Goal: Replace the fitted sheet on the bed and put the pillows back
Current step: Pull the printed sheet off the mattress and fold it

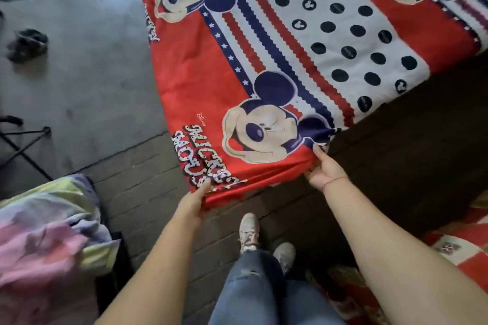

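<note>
While the left hand [194, 199] and right hand [324, 169] each pinch the near hem of the sheet [264, 42], which is spread over the bed [390, 137], an uneven tug could skew it or let the bunched corner slip free.
</note>
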A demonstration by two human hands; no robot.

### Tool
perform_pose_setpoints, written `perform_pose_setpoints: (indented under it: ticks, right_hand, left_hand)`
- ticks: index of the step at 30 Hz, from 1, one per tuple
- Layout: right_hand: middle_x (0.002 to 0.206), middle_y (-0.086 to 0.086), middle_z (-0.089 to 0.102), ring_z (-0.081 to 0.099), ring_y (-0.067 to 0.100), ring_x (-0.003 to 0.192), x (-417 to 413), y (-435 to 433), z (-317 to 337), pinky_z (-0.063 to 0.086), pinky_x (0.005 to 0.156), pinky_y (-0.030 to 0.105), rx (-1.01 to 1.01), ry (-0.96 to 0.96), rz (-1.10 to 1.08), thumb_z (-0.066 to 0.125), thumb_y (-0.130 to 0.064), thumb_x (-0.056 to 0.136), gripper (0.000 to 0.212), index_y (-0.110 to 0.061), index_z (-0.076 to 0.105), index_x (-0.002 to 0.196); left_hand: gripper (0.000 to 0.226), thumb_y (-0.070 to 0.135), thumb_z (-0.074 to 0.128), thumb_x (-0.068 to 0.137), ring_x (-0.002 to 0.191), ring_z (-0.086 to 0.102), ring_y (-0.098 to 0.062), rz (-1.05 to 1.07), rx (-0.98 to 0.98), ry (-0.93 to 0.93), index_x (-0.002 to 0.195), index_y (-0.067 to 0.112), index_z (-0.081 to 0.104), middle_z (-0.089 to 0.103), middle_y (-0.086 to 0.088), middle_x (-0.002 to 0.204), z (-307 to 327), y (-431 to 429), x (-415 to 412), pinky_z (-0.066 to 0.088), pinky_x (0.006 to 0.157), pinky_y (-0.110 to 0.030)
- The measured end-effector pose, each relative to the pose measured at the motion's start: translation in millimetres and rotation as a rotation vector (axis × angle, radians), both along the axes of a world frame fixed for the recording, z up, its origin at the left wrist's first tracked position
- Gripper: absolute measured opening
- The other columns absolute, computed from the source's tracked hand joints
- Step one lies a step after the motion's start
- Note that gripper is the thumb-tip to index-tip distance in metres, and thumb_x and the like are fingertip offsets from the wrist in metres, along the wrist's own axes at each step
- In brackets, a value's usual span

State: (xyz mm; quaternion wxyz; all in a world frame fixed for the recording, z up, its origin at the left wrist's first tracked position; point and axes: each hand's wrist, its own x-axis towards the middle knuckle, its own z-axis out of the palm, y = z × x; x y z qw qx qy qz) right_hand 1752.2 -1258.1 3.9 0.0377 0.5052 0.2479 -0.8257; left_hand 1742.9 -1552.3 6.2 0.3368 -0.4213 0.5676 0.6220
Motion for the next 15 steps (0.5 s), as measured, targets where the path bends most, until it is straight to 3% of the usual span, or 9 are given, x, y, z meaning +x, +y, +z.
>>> perform_pose_setpoints:
  ticks: [2, 5, 6, 7, 9, 10, 12, 14, 15]
  right_hand:
    - [0.081, 0.010, 0.075, 0.073, 0.022, 0.069, 2.7, 2.5, -3.1, 0.058, 0.052, 0.034, 0.011, 0.002, 0.015, 0.058, -0.023, 0.094, 0.017, -0.014, 0.063, 0.108]
    - [0.074, 0.007, 0.075, 0.072, 0.017, 0.063, 5.4, 7.8, -5.5, 0.058, 0.051, 0.030, 0.015, -0.006, 0.024, 0.057, -0.019, 0.095, 0.008, -0.014, 0.063, 0.094]
    - [0.071, 0.006, 0.074, 0.072, 0.016, 0.060, 5.9, 10.0, -7.5, 0.057, 0.050, 0.029, 0.013, -0.007, 0.025, 0.056, -0.018, 0.096, 0.010, -0.014, 0.063, 0.091]
    - [0.071, 0.006, 0.074, 0.071, 0.016, 0.060, 6.7, 11.9, -8.9, 0.057, 0.049, 0.030, 0.006, -0.005, 0.032, 0.055, -0.017, 0.096, 0.010, -0.013, 0.063, 0.092]
    - [0.076, 0.008, 0.075, 0.072, 0.018, 0.065, 9.8, 14.0, -9.1, 0.057, 0.051, 0.032, -0.005, 0.000, 0.055, 0.055, -0.017, 0.095, 0.011, -0.012, 0.063, 0.100]
    - [0.078, 0.009, 0.075, 0.073, 0.020, 0.066, 11.0, 15.6, -10.7, 0.058, 0.052, 0.033, -0.007, -0.007, 0.066, 0.055, -0.017, 0.095, 0.012, -0.012, 0.063, 0.102]
    - [0.079, 0.009, 0.075, 0.073, 0.020, 0.068, 13.5, 18.1, -11.2, 0.058, 0.055, 0.035, -0.010, -0.026, 0.084, 0.059, -0.018, 0.094, 0.010, -0.015, 0.064, 0.101]
    - [0.085, 0.009, 0.075, 0.073, 0.022, 0.070, 15.4, 21.4, -12.8, 0.057, 0.055, 0.036, -0.020, -0.025, 0.057, 0.063, -0.019, 0.091, 0.015, -0.017, 0.065, 0.106]
    - [0.090, 0.011, 0.075, 0.074, 0.024, 0.073, 14.9, 23.1, -13.1, 0.058, 0.055, 0.036, -0.036, -0.013, 0.033, 0.063, -0.017, 0.090, 0.022, -0.016, 0.064, 0.112]
  left_hand:
    - [0.050, 0.059, 0.063, 0.078, 0.058, 0.055, -0.013, -0.092, -0.023, -0.205, 0.096, 0.013, 0.056, 0.067, -0.007, 0.083, -12.3, 18.8, 20.3, 0.046, 0.077, -0.034]
    - [0.074, 0.065, 0.073, 0.069, 0.083, 0.054, -0.015, -0.134, 0.172, -0.405, 0.108, 0.008, 0.049, 0.061, -0.014, 0.085, -11.1, 74.4, 47.4, 0.045, 0.084, -0.034]
    - [0.081, 0.068, 0.073, 0.065, 0.096, 0.057, -0.019, -0.141, 0.261, -0.416, 0.113, 0.007, 0.051, 0.065, -0.016, 0.095, -8.0, 97.8, 50.8, 0.044, 0.090, -0.036]
    - [0.088, 0.071, 0.066, 0.070, 0.117, 0.053, -0.025, -0.141, 0.323, -0.410, 0.127, 0.006, 0.048, 0.063, -0.018, 0.119, -4.6, 119.8, 49.3, 0.040, 0.101, -0.038]
    - [0.093, 0.070, 0.047, 0.084, 0.141, 0.033, -0.028, -0.122, 0.394, -0.361, 0.146, 0.003, 0.031, 0.039, -0.015, 0.150, 7.2, 162.7, 38.9, 0.025, 0.115, -0.041]
    - [0.091, 0.069, 0.045, 0.085, 0.143, 0.031, -0.027, -0.080, 0.435, -0.332, 0.146, 0.004, 0.032, 0.038, -0.013, 0.151, 12.5, 182.4, 32.1, 0.023, 0.116, -0.041]
    - [0.071, 0.063, 0.054, 0.085, 0.134, 0.043, -0.023, 0.045, 0.506, -0.308, 0.130, 0.008, 0.053, 0.052, -0.007, 0.140, 28.2, 218.7, 19.0, 0.029, 0.113, -0.039]
    - [0.039, 0.046, 0.065, 0.087, 0.112, 0.056, -0.025, 0.225, 0.548, -0.297, 0.099, 0.009, 0.061, 0.061, -0.008, 0.117, 30.7, 241.6, 10.5, 0.036, 0.109, -0.038]
    - [0.030, 0.036, 0.068, 0.088, 0.099, 0.059, -0.026, 0.308, 0.512, -0.256, 0.093, 0.007, 0.060, 0.062, -0.010, 0.107, 23.2, 248.1, 7.0, 0.041, 0.104, -0.039]
